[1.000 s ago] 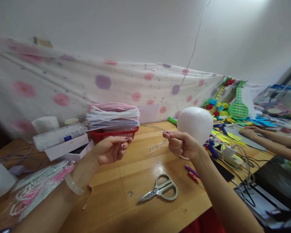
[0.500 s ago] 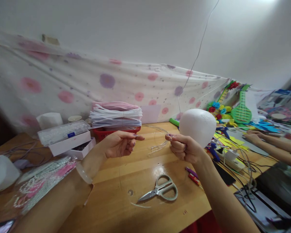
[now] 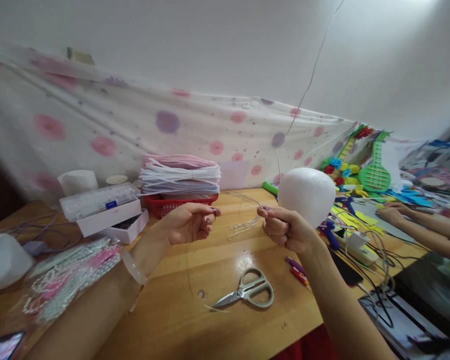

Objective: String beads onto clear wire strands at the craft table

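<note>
My left hand (image 3: 189, 224) is raised over the middle of the table, thumb and forefinger pinched on a thin wire (image 3: 188, 272), whose tail hangs down toward the tabletop. Level with it, my right hand (image 3: 288, 227) also pinches at its fingertips; the fine strand there is hard to see between the hands. Behind and between them lie several thin looped wires (image 3: 245, 227). Below the hands rest scissors (image 3: 257, 292) with pale handles, their blades pointing left. A white foam form (image 3: 306, 192) stands just behind my right hand.
A red basket (image 3: 165, 206) holds stacked white and pink strips. Left are a clear organizer box (image 3: 101, 201) and bagged beads (image 3: 75, 280). To the right sit pens (image 3: 297, 270), a power strip (image 3: 363, 252) with cables, a green paper instrument (image 3: 375, 172) and another person's hands (image 3: 392, 212).
My left hand has shifted slightly right, and its fingertips have drawn closer together. My right hand stays almost in place. The view has moved a little.
</note>
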Demonstrator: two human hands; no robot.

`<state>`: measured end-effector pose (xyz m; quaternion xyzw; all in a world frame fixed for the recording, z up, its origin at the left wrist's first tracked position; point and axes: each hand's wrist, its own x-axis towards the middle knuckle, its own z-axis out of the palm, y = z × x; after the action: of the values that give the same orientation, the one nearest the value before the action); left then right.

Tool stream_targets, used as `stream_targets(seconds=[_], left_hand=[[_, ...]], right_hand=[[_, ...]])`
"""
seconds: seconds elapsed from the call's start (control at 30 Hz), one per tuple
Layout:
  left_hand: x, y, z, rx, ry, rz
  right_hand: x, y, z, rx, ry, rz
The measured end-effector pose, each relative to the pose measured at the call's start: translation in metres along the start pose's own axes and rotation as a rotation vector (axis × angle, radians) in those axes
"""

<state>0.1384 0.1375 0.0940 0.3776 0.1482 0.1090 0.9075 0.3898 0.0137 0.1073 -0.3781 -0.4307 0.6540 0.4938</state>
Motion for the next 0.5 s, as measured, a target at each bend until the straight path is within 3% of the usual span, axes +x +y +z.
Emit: stream_targets(seconds=[0.23,0.5], left_hand=[[-0.003,-0.003,-0.016,-0.173,0.009,0.126],[0.004,0.001,-0.012,-0.273,0.046,0.178]], right_hand=[[-0.005,0.004,-0.004,0.153,0.203,-0.167],[-0.002,0.011,-0.002,0.28,0.264,-0.182]])
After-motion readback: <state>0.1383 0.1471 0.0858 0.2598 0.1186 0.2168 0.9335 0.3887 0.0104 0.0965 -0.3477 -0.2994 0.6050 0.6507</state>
